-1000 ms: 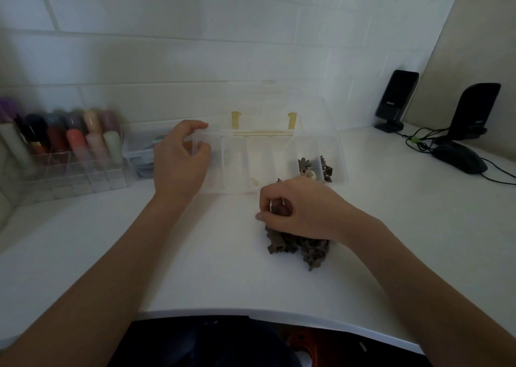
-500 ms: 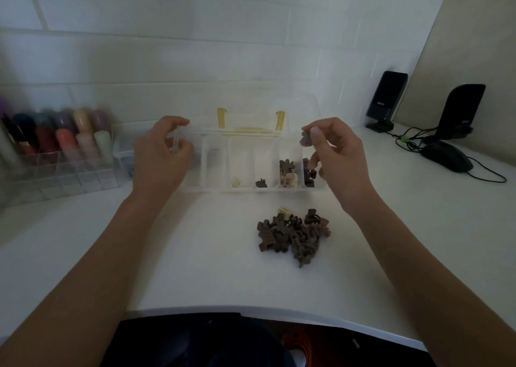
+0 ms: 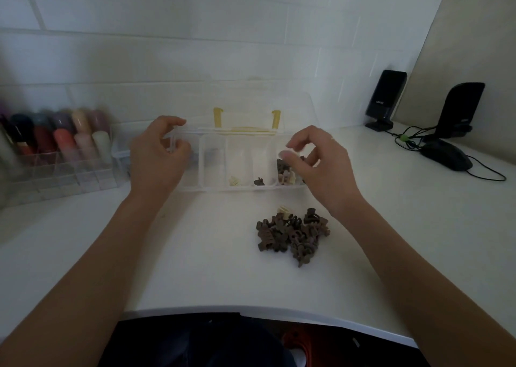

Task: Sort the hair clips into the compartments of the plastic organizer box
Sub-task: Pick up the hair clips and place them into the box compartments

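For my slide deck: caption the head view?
Left hand steadies the organizer box; right hand hovers above it, clips heaped nearby.

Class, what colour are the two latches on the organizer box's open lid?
Yellow latches, seen best in the head view.

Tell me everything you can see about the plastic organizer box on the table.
The organizer box is clear plastic, long and low, split by thin walls into a row of compartments. Its lid stands open against the wall, with two yellow clasps. A few hair clips, brown and cream, lie in the right-hand compartments. The left hand grips its left end; the right hand hovers over its right end.
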`<state>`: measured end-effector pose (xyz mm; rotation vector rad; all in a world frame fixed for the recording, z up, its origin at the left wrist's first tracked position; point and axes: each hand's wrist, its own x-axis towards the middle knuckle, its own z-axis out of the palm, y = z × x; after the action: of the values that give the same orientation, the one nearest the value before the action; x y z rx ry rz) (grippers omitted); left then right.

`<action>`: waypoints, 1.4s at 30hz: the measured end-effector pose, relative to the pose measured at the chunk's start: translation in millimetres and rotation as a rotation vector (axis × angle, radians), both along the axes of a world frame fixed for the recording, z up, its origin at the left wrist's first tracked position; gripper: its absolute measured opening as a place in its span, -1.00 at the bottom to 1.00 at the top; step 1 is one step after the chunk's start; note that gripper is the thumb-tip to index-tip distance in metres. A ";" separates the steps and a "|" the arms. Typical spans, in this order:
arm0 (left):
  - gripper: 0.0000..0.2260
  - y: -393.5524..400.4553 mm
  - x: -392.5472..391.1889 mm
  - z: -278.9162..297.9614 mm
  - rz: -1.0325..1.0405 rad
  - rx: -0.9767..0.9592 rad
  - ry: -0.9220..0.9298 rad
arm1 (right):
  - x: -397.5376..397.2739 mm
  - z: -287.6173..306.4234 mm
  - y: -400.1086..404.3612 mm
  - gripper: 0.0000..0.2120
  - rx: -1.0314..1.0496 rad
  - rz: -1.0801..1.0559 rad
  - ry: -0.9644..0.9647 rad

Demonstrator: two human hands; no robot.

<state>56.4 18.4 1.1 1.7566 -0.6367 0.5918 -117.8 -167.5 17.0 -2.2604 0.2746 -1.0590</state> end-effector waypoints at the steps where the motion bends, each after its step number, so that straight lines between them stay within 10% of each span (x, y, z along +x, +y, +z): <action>1: -0.72 0.1 -0.7 0.4 0.004 0.007 -0.005 | -0.7 1.3 -1.0 -0.77 0.016 0.007 -0.020; 5: -0.71 0.3 -1.5 0.9 -0.002 0.003 -0.012 | -3.7 2.0 -1.7 -0.38 0.038 0.006 0.156; 18: -0.72 -0.4 -2.7 0.6 -0.004 -0.025 0.033 | -4.2 3.3 -2.1 -0.48 -0.194 -0.132 0.356; 26: -0.72 -0.5 -1.6 -0.1 -0.019 -0.032 0.063 | -8.6 6.0 7.6 -0.76 -0.163 0.193 0.135; 33: -0.70 -0.6 -0.6 0.2 -0.024 -0.023 0.067 | -12.7 10.8 19.5 -0.57 -0.181 0.528 0.777; 42: -0.71 -0.4 0.5 -0.6 -0.018 -0.008 0.065 | -12.1 9.6 20.2 -0.84 -0.216 0.462 0.723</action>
<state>56.9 17.9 0.6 1.7537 -0.6038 0.5218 -129.9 -147.4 26.7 -2.6470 -0.0839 -0.0123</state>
